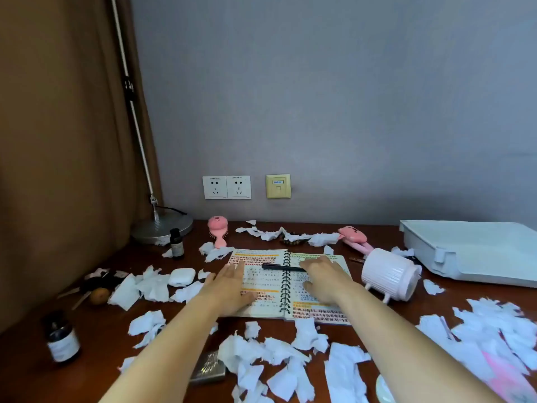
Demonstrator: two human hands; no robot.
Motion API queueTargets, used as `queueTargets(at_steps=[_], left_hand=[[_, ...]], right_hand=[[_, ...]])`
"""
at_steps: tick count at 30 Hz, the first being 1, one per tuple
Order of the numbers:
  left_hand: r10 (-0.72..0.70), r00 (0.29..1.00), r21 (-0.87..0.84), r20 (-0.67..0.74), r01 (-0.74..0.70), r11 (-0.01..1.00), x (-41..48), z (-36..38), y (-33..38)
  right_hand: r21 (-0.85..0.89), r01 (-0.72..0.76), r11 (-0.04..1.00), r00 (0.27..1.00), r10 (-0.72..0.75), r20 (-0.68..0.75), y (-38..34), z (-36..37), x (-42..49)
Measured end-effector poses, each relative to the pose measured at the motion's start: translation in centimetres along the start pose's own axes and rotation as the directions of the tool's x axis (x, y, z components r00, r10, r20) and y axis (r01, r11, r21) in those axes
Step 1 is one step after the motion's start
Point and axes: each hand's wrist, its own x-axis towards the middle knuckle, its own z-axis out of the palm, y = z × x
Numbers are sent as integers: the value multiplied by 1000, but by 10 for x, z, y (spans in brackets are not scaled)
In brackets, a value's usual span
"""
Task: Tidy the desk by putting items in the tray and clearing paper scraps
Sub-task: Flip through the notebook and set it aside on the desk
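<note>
An open spiral notebook [261, 282] with handwritten, highlighted pages lies mid-desk. A black pen [280, 267] rests across its top. My left hand [229, 289] lies flat and open on the left page. My right hand [322, 276] rests on the right page, fingertips at the pen's right end, fingers spread. A pale blue-white tray [476, 254] sits at the back right. Torn white paper scraps [267, 353] cover the dark wooden desk on all sides.
A white ribbed cup [390, 274] lies on its side right of the notebook. Pink hairbrush [217, 229], pink gadget [354, 237], bead bracelet [293, 242], white earbud case [181, 276], two dark bottles [176, 244] [61, 338], scissors [87, 286], a brown fruit [99, 296], lamp base [162, 226].
</note>
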Motion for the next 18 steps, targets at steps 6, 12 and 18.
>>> queueTargets(at_steps=[6, 12, 18], left_hand=[[-37, 997, -54, 63, 40, 998, 14, 22, -11], [-43, 999, -50, -11, 43, 998, 15, 31, -13], [-70, 997, -29, -13, 70, 997, 14, 29, -12]], right_hand=[[-108, 34, 994, 989, -49, -138, -3, 12, 28], [18, -6, 1000, 989, 9, -145, -8, 22, 47], [-17, -100, 995, 991, 98, -94, -9, 13, 44]])
